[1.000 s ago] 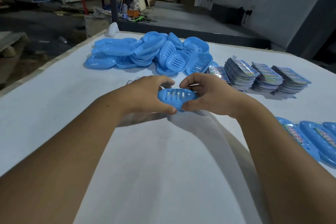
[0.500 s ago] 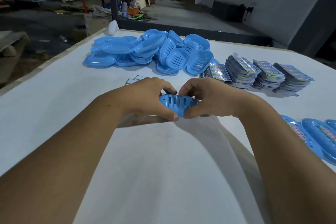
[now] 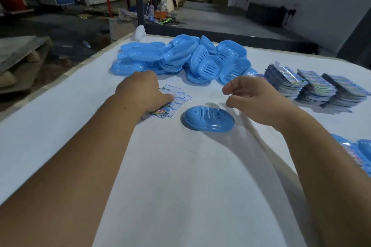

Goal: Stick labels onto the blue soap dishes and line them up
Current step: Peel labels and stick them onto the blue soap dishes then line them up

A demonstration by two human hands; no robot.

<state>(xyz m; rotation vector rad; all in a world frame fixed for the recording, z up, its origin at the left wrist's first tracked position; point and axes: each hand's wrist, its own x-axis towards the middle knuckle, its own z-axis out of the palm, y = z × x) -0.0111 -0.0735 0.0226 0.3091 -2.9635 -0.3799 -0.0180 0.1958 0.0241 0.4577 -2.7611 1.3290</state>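
Head view shows a big white table with two bare arms reaching over it. On the left side, the left hand lies on a small fan of labels, with its fingers down on the paper. I cannot tell if it is pinching one label or only pressing on them, because the hand hides its own fingertips. Just to the right of the labels sits one blue soap dish, upside down on the table, with its slots showing on top. No hand touches it. It has no label that I can see, so I think it is the next one to get a sticker. The dish looks like thin hard plastic, so it should be light and stiff, and a bit slippery on the smooth table. A good way to hold it would be by its long rounded sides, so it does not slide when a label is pressed on. Behind it is a big pile of blue dishes. Next comes the right hand, up in the air near the dish, fingers loosely bent and holding nothing. Farther right are stacks of label sheets. At the right edge, a few labelled dishes lie side by side.
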